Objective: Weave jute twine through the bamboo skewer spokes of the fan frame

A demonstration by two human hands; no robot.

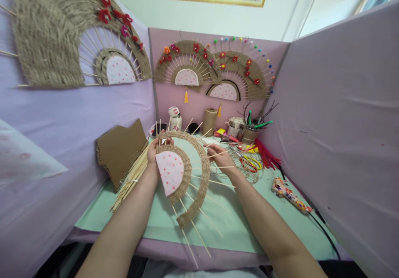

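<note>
A half-round woven twine fan (204, 174) is held up over the table, tilted on its side. Thin wooden sticks radiate from it past a double band of weaving, around a white centre with pink dots (171, 172). My left hand (154, 151) is closed on the fan's upper left end, thumb in front and fingers partly behind. At the fan's right edge, my right hand (220, 156) has its thumb and forefinger pinched together among the stick ends. Whatever lies in that pinch is too thin to make out. Loose twine (249, 172) lies behind this hand.
Cardboard (124, 149) and a bundle of sticks (132, 178) lie left. Behind stand a twine spool (210, 122) and a tool pot (250, 133). Yellow-handled scissors (254, 161), red fuzzy stems (266, 153) and a patterned glue gun (291, 197) lie right. Finished fans (50, 37) hang on the partitions.
</note>
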